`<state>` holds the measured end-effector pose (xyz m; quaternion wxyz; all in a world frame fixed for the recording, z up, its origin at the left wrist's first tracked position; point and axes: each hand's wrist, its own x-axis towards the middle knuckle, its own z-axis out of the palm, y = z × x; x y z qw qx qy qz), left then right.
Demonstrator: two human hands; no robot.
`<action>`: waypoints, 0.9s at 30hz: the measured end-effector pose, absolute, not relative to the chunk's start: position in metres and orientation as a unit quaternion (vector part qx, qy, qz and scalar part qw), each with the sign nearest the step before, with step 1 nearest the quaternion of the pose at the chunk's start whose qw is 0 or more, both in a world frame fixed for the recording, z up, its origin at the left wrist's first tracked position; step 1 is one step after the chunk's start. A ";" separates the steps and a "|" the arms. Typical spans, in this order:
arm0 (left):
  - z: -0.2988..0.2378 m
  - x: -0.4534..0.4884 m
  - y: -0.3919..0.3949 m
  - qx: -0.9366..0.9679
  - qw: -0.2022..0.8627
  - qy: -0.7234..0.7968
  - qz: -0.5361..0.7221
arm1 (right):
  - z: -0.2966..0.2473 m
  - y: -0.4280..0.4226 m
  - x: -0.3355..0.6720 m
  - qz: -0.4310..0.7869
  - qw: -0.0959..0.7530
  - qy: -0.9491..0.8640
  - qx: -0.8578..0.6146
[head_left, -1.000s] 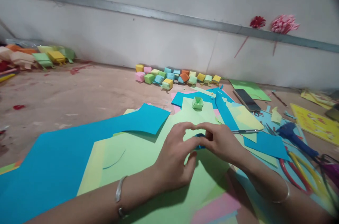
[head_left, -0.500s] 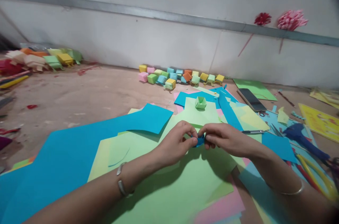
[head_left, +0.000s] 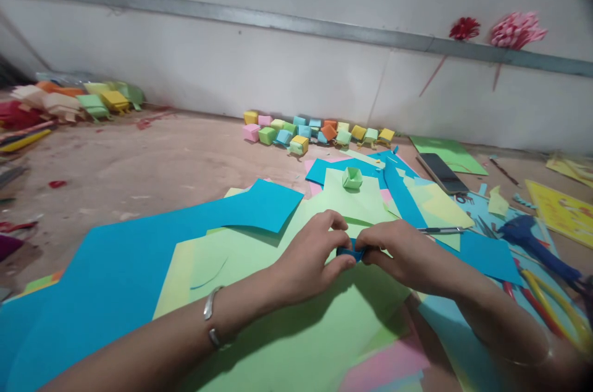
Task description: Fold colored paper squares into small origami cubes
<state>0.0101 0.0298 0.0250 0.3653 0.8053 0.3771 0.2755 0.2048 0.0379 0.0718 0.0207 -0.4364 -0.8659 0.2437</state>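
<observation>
Between my two hands is a small blue folded-paper box (head_left: 351, 252), partly covered by fingers. My left hand (head_left: 317, 250) pinches its left side with thumb and forefinger. From the right, my right hand (head_left: 398, 250) grips the other side with fingers bent over its edge. Both hands are just above large light green paper sheets (head_left: 278, 330). Beyond them, a small green open paper box (head_left: 353, 178) sits on a smaller pale green sheet (head_left: 333, 197).
Blue paper (head_left: 125, 275) spreads at left. Several small coloured paper boxes (head_left: 303, 131) line the wall, with more paper pieces (head_left: 95, 106) at far left. A phone (head_left: 442, 173), a pen (head_left: 440, 230), a blue-handled tool (head_left: 532, 244) and yellow-and-red handles (head_left: 551, 299) lie at right.
Both hands have shifted slightly right with the blue paper box. My right fingers now curl over its edge, and my left thumb has moved along its near side.
</observation>
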 end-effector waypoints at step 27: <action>0.008 0.018 0.026 0.763 0.401 0.471 0.189 | 0.033 0.025 0.199 -0.065 -0.033 -0.945 -0.319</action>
